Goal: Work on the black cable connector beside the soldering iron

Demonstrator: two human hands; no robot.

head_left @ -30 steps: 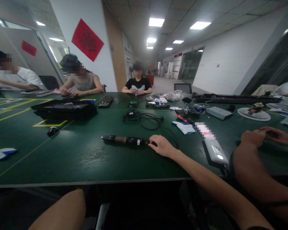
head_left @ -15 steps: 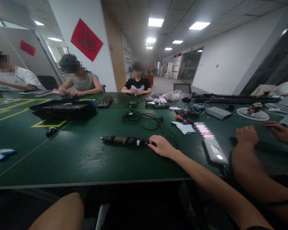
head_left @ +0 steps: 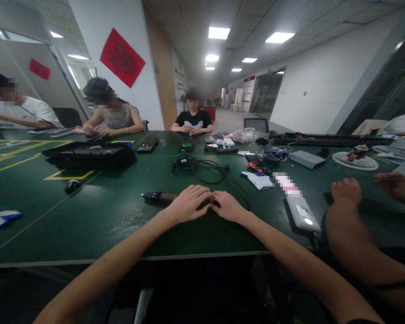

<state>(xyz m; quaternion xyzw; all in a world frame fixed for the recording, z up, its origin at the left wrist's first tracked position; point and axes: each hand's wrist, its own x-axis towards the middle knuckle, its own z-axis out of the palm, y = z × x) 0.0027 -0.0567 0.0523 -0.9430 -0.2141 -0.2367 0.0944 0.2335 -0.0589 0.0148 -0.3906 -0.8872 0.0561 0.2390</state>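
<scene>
On the green tabletop lies a black electric screwdriver (head_left: 168,196), its bit end toward the left. My left hand (head_left: 191,203) curls over the rear half of its body and hides that part. At the tail end, my right hand (head_left: 227,206) is closed in a pinch around the screwdriver's cord, whose gripped part is hidden by my fingers. The fingertips of both hands meet there. Behind them a black cable (head_left: 202,168) lies coiled, with a plug at its right end and a strand running down toward my right hand.
A black tray (head_left: 87,157) and a computer mouse (head_left: 73,186) are on the left. To the right lie a glove (head_left: 260,181), a red-handled screwdriver (head_left: 254,167) and a grey-white box-shaped device (head_left: 303,213). A neighbour's forearm (head_left: 347,225) rests at the far right; several people sit around the table.
My left hand has come up from below the table edge and settled on the rear of the electric screwdriver. My right hand has stayed at the cord end.
</scene>
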